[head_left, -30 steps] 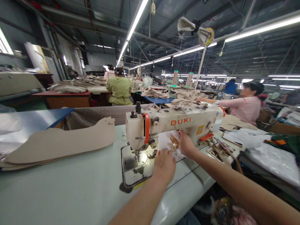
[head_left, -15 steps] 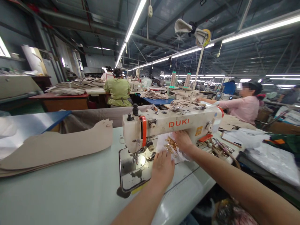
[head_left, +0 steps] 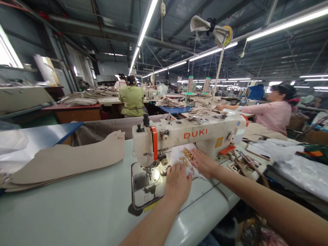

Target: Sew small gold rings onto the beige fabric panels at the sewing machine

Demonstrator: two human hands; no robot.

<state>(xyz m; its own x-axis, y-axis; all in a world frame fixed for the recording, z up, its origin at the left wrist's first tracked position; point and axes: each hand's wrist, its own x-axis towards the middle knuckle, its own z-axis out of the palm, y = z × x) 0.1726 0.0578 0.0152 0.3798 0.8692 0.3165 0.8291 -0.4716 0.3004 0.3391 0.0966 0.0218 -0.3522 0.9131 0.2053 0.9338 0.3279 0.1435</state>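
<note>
Small gold-coloured metal pieces lie heaped on a white sheet, paper or thin plastic, under the arm of a white sewing machine marked DUKI. My right hand reaches in from the right, fingers stretched out and touching the heap's right side. On the sheet's near left edge rests my left hand, its fingers extended and lying flat beside a few of the pieces. The machine's needle area and shiny metal plate are left of that hand.
Stacked beige cut panels lie on the left of the pale table. A tray of tools and straps and white plastic bags are on the right. A person in pink works beyond the machine; another in green sits farther back.
My right hand has drawn back toward me from deeper under the machine arm, uncovering more of the white sheet. My left hand stays nearly in place. The view has shifted slightly.
</note>
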